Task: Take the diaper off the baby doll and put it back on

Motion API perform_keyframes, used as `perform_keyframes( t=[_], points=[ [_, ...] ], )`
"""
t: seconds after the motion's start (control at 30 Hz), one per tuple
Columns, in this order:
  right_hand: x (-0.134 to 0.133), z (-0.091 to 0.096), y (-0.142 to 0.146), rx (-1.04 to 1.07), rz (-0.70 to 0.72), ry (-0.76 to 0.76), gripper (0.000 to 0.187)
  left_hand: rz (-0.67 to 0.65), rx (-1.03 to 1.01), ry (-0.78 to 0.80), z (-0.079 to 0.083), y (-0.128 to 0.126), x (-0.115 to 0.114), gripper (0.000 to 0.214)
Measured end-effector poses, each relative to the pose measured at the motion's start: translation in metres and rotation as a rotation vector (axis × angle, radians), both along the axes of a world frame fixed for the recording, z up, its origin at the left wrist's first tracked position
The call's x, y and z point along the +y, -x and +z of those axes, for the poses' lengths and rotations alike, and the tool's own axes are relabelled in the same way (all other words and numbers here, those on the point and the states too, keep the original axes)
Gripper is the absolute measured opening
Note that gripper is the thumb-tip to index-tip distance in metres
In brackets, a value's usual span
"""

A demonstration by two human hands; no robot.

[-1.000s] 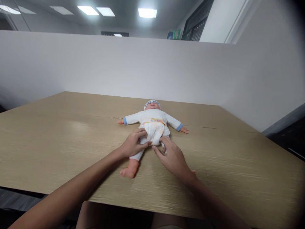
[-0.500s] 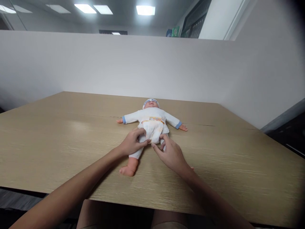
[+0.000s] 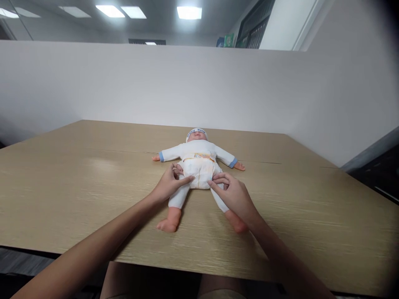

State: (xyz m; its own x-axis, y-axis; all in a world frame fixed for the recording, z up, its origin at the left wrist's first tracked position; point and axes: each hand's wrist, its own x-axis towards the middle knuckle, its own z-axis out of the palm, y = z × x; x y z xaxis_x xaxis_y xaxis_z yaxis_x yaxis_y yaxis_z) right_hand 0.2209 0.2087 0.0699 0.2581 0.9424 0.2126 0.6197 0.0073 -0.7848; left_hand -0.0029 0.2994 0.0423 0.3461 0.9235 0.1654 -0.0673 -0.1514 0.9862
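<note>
I'm working off the head camera: doll is lying on its back on the surface, between the left and right edges, head near the far edge, feet pointing at the near edge. It's wearing a white hat with dark lettering, a white top with blue cuffs and white trousers. White diaper is sitting over the trousers, orange-and-yellow print running along the waistband, thin yellowish line running down the front.

My left hand is bending around the diaper's side nearer the left edge, thumb reaching onto the front, other fingers curling at the doll's hip. My right hand is touching the leg opening nearer the right edge, thumb and fingertips bunching close together. I can't tell whether either is actually pinching the material. One bare foot is showing plainly toward the near edge; the other is blurring just beside my right wrist. White wall is standing behind the far edge.
</note>
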Motion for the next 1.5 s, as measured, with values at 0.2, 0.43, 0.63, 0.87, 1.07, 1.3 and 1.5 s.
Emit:
perform_keyframes(
  t=[0.2, 0.43, 0.63, 0.87, 1.07, 1.3, 1.5],
  points=[
    [-0.002, 0.008, 0.005, -0.102, 0.098, 0.006, 0.027, -0.041, 0.083, 0.083, -0.002, 0.005, 0.001, 0.054],
    [0.003, 0.003, 0.009, -0.105, 0.168, 0.012, 0.027, -0.19, 0.222, 0.035, 0.009, 0.008, 0.002, 0.048],
    [0.007, -0.001, 0.005, -0.011, 0.166, 0.065, 0.03, -0.281, 0.023, 0.211, 0.008, 0.009, 0.005, 0.05],
    [0.007, -0.012, 0.0, -0.144, -0.003, -0.152, 0.03, -0.181, -0.017, 0.176, -0.005, 0.01, 0.01, 0.045],
    [-0.002, -0.014, -0.008, -0.07, 0.078, -0.046, 0.032, -0.118, -0.018, 0.18, -0.001, 0.015, 0.005, 0.047],
    [-0.003, -0.016, -0.052, -0.323, -0.018, -0.201, 0.028, 0.161, 0.393, -0.305, -0.018, 0.05, 0.011, 0.054],
    [0.089, -0.035, -0.081, -0.734, -0.069, -0.276, 0.055, 0.352, 0.805, -0.792, -0.031, 0.027, 0.089, 0.067]
  ],
)
